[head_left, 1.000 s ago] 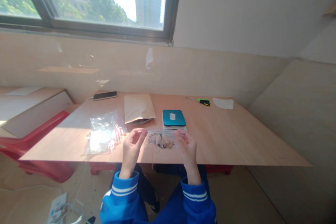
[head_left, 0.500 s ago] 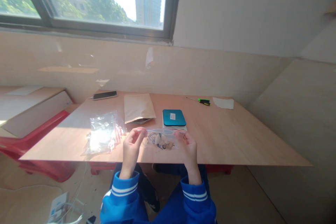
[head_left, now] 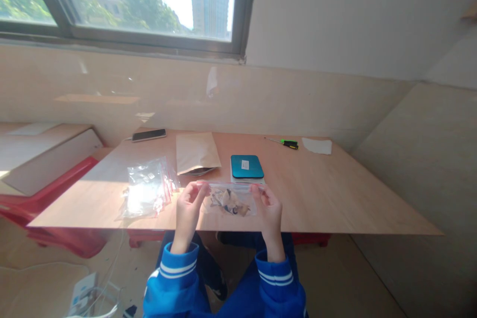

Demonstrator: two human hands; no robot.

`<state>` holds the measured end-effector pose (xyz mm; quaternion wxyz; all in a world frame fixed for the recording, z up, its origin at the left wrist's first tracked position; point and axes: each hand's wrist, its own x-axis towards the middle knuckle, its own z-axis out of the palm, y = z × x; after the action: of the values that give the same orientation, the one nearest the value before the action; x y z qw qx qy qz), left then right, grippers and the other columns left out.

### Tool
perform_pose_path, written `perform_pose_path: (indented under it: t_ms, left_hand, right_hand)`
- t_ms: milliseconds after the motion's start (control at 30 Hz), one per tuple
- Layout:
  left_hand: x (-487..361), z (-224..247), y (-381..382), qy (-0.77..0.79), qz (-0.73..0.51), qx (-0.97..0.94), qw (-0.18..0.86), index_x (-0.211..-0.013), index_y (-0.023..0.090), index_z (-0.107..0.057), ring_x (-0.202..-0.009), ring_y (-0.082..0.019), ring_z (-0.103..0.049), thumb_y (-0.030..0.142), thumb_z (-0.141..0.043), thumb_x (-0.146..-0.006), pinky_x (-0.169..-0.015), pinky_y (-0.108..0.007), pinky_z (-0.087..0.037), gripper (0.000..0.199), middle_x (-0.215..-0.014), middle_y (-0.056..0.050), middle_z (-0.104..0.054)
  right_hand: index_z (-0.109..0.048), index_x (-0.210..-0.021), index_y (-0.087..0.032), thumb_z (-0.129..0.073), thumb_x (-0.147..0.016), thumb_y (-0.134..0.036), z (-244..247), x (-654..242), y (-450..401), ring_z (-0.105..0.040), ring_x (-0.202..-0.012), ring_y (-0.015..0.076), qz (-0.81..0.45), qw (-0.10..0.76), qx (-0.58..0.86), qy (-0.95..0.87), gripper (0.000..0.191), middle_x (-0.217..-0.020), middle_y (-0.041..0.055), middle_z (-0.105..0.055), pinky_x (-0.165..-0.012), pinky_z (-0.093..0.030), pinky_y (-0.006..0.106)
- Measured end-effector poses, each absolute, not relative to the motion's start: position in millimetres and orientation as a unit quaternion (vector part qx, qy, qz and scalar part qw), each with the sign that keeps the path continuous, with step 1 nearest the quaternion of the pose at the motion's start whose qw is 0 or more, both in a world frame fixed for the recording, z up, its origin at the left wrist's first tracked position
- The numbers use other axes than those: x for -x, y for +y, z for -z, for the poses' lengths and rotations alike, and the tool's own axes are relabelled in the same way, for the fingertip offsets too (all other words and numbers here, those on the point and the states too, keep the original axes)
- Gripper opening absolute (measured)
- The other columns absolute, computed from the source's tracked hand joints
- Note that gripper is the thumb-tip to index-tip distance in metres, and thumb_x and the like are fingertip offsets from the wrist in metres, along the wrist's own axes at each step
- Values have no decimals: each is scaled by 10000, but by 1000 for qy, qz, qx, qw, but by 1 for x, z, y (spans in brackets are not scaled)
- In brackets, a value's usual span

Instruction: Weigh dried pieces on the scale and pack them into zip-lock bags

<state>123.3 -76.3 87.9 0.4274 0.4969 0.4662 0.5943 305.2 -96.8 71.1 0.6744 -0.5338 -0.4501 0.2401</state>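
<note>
The right hand (head_left: 270,207) has edged outward since the earlier frame, pinching one top corner of a bag (head_left: 230,201) stretched over the tabletop (head_left: 335,194) to the left hand (head_left: 188,204), which pinches the other, its film likely light, limp and slippery, best held by that edge.

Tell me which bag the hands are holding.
The clear bag of tan and dark pieces, pinched by left hand and right hand; the loose clear bags and paper bag lie on the table.
</note>
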Motion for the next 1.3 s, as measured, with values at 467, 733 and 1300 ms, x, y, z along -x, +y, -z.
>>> perform_pose_path:
  t_ms: [467, 733, 1300]
  left_hand:
    - [-131, -90, -79, 446, -603, -499, 434, -794, 180, -604, -747, -135, -565, 432, -608, -828, -721, -237, -437, 254, -732, 8, -606]
    - [-128, -88, -79, 414, -581, -505, 486, -940, 205, -629, -823, -141, -594, 383, -653, -800, -753, -232, -452, 227, -841, 8, -649]
    - [-127, -92, -79, 457, -579, -517, 434, -810, 175, -635, -752, -175, -612, 417, -685, -744, -697, -273, -470, 255, -752, -17, -650]
  right_hand:
    - [-659, -932, -206, -724, -725, -457, -75, -305, -98, -636, -701, 158, -393, 671, 461, -428, 331, -814, 25, -698, -665, -533, 283]
    - [-713, -892, -193, -706, -753, -440, -72, -304, -97, -661, -786, 185, -394, 659, 482, -422, 284, -861, 50, -730, -716, -533, 301]
    - [-690, -812, -188, -694, -753, -420, -78, -303, -100, -685, -766, 208, -336, 655, 507, -448, 239, -796, 47, -731, -718, -559, 332]
